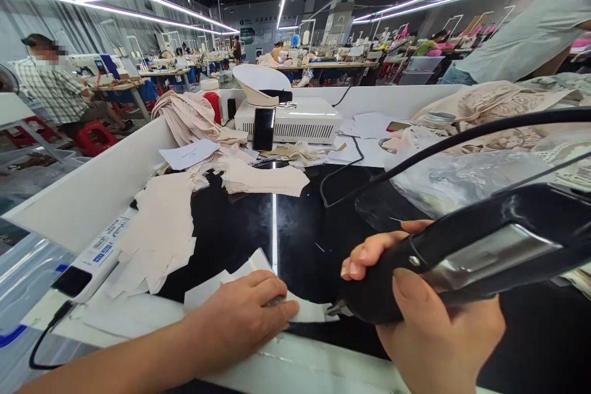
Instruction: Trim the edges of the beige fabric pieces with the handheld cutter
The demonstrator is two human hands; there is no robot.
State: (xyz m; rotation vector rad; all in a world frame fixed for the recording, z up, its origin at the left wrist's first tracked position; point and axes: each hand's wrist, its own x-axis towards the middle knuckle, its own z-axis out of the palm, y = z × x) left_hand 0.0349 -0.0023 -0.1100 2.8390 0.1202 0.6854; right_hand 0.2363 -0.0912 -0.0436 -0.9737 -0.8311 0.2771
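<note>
At the back of the worktop, low white walls box in the black glossy surface like a shallow tray. Inside them lie loose beige cut pieces, a heap of folded beige cloth, a paper slip and a white machine box with a dark phone leaning upright against its front. A clear plastic bag lies on the right side; what it holds cannot be told. Lace fabric is piled behind it.

The left hand lies palm down, fingers together and slightly curved, pressing a pale fabric piece flat near the front edge of the worktop. The right hand is closed firmly around a black hand tool with a metal plate on its side. The thumb lies along the underside and the fingers wrap over the nose. The tool's tip sits just beside the right end of the pale fabric piece, close to the left fingertips. Its black cord arcs up across the right side.

Bare black surface opens in the middle between the beige cut pieces and the plastic bag. A white strip runs along the near edge, under the left wrist. A white labelled device lies at the left wall.
</note>
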